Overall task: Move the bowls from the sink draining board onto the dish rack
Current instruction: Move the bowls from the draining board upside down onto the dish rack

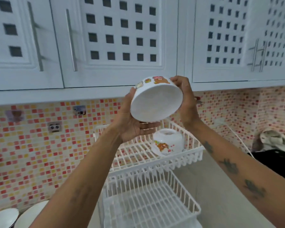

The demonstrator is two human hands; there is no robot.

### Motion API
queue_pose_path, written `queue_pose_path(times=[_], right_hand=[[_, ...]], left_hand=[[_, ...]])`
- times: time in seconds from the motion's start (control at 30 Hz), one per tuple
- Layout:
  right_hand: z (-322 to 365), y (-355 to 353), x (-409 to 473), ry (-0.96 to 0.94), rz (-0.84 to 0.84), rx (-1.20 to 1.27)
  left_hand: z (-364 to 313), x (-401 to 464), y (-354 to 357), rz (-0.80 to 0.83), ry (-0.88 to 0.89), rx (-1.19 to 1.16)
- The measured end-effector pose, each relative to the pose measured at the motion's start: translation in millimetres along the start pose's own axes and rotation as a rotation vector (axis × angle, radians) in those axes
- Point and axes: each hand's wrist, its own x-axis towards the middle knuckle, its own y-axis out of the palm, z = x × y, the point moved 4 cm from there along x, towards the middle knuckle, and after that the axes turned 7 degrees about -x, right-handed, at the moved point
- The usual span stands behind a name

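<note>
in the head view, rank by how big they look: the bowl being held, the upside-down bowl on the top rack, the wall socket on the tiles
1. held bowl, though it is nearest the camera
2. upside-down bowl on the dish rack
3. wall socket

I see a white bowl [156, 102] with cartoon bear prints tilted in mid-air, its opening toward me, above the white wire dish rack [155, 163]. A matching bowl [167, 142] sits upside down on the rack's top tier.
</note>
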Motion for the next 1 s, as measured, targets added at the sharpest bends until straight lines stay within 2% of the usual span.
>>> queue_pose_path(times=[0.07,0.13,0.23,0.3,0.37,0.47,0.67,0.8,1.0], right_hand=[[-20,-12,10,0.238,0.044,-0.079],[-42,-26,18,0.457,0.121,-0.121],[-70,-40,25,0.653,0.204,-0.158],[-83,-48,26,0.781,0.22,-0.125],[-97,-53,24,0.87,0.237,-0.131],[-124,-56,16,0.94,0.272,-0.146],[-179,-63,-2,0.984,0.161,-0.299],[-189,-61,-7,0.938,0.187,-0.307],[-203,-59,-15,0.924,0.277,-0.399]], left_hand=[[1,14,9,-0.114,0.058,0.119],[6,31,10,-0.163,0.117,0.208],[18,43,18,-0.216,0.266,0.394],[30,52,15,-0.32,0.395,0.552],[48,64,14,-0.396,0.435,0.687],[71,75,15,-0.535,0.426,0.896],[104,97,11,-0.576,0.242,1.048],[114,100,9,-0.519,0.083,1.118],[124,104,11,-0.425,-0.041,1.133]])
